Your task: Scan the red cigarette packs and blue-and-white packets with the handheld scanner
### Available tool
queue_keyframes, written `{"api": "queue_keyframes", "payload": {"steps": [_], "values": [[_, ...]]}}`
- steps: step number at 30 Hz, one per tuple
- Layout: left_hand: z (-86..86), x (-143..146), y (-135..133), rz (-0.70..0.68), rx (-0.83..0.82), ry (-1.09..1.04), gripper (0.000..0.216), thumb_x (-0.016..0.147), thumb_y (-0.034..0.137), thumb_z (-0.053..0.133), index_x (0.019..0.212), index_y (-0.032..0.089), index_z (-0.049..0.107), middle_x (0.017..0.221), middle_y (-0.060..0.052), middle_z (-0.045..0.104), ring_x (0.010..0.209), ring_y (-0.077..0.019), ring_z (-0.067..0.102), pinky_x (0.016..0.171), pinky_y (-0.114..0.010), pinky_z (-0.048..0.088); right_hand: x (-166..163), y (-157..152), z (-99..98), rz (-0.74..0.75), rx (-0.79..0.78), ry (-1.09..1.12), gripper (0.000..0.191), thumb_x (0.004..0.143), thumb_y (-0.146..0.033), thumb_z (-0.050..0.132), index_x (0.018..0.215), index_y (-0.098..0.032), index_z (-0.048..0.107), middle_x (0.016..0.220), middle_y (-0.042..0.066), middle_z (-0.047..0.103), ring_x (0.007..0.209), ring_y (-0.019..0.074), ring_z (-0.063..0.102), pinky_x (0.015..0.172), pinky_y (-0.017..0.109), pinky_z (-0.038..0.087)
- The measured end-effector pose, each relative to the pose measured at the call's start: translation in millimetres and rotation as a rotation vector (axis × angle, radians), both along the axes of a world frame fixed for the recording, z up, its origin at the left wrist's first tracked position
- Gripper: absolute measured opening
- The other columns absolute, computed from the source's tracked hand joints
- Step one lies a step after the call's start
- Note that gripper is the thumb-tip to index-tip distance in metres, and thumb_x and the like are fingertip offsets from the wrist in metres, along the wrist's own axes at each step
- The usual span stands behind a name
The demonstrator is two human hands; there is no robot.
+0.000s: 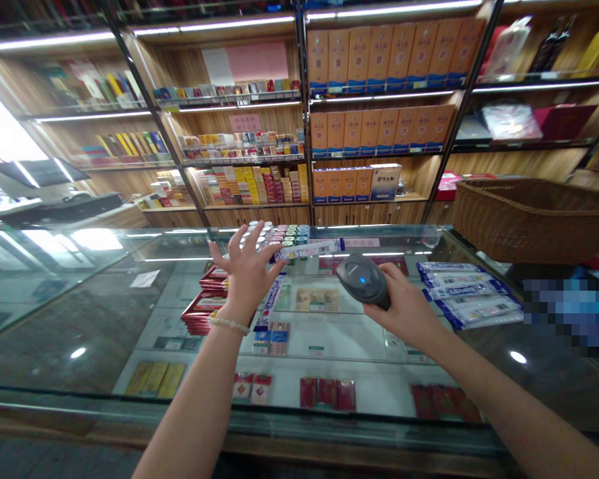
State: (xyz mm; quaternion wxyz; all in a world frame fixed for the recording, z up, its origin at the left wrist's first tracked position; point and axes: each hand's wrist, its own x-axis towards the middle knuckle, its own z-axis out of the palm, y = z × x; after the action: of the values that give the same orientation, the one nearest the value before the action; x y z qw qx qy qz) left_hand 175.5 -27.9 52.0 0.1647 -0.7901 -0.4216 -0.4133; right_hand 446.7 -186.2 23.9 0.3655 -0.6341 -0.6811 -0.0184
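Note:
Between thumb and index finger, my left hand [247, 276] pinches one end of a long slim blue-and-white packet [312, 250]; its other fingers are spread. The packet points right, held above the glass counter [299, 366]. My right hand [404, 306] is wrapped round a dark handheld barcode scanner [362, 278] with a blue light on top. The scanner's head is just below and right of the packet's far end, apart from it. Another such packet [269, 306] lies on the glass beside my left hand. Stacked red packs [199, 318] are partly hidden behind my left wrist.
Several blue-and-white packets [472, 296] lie in a pile at the right. Behind them stands a wicker basket [534, 223]. Rows of small cans [292, 234] stand at the counter's back edge. Cigarette packs [327, 394] show under the glass. Stocked shelves [307, 146] line the wall.

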Motion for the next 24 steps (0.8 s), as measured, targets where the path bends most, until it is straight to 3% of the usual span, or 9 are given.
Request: {"api": "queue_keyframes", "payload": {"steps": [5,9,13,18,22,24], "values": [[-2.0,-2.2,3.4,-0.003,0.015,0.001,0.016,0.089,0.043,0.074,0.105,0.038,0.078,0.162,0.001,0.052,0.154,-0.0356,0.037,0.128,-0.065,0.007,15.3,3.2,6.5,-0.247,-0.097,-0.245,0.033,0.084,-0.039,0.061,0.111,-0.02,0.06,0.122,0.01,0.06,0.083,0.0238,0.068,0.061,0.034,0.048],[-2.4,-3.8,5.4,-0.034,0.024,0.011,0.019,0.09,0.046,0.074,0.107,0.037,0.078,0.163,-0.001,0.051,0.154,-0.0389,0.036,0.126,-0.071,0.005,27.5,8.9,5.0,-0.33,-0.132,-0.38,0.031,0.088,-0.042,0.059,0.111,-0.02,0.059,0.12,0.011,0.059,0.091,0.0254,0.068,0.057,0.031,0.042],[-0.8,-3.5,5.4,-0.029,-0.001,0.003,0.019,0.088,0.043,0.076,0.106,0.037,0.079,0.162,-0.002,0.051,0.154,-0.0396,0.036,0.125,-0.072,0.002,30.7,12.6,1.2,-0.351,-0.186,-0.435,0.032,0.088,-0.04,0.061,0.112,-0.02,0.059,0.121,0.012,0.058,0.099,0.0281,0.067,0.058,0.031,0.044],[0.1,-3.1,6.4,-0.043,-0.035,-0.012,0.018,0.087,0.04,0.077,0.104,0.036,0.079,0.164,-0.001,0.05,0.155,-0.0365,0.034,0.128,-0.066,0.012,28.0,15.7,-4.3,-0.296,-0.228,-0.47,0.028,0.091,-0.038,0.06,0.111,-0.019,0.059,0.124,0.014,0.059,0.104,0.0298,0.066,0.063,0.033,0.052],[-0.9,-3.4,6.9,-0.038,-0.033,-0.001,0.018,0.088,0.043,0.075,0.104,0.035,0.079,0.164,-0.002,0.05,0.155,-0.0391,0.034,0.127,-0.071,0.001,26.1,18.5,-10.1,-0.244,-0.256,-0.488,0.025,0.092,-0.033,0.06,0.113,-0.018,0.059,0.125,0.016,0.059,0.105,0.0295,0.066,0.065,0.034,0.055],[-1.5,-2.7,6.7,-0.033,-0.03,-0.009,0.018,0.089,0.044,0.074,0.104,0.035,0.079,0.163,-0.002,0.05,0.155,-0.0387,0.034,0.127,-0.07,0.002,26.3,19.6,-12.2,-0.238,-0.268,-0.495,0.024,0.092,-0.032,0.061,0.113,-0.019,0.059,0.125,0.016,0.059,0.105,0.0295,0.065,0.066,0.034,0.056]]}}
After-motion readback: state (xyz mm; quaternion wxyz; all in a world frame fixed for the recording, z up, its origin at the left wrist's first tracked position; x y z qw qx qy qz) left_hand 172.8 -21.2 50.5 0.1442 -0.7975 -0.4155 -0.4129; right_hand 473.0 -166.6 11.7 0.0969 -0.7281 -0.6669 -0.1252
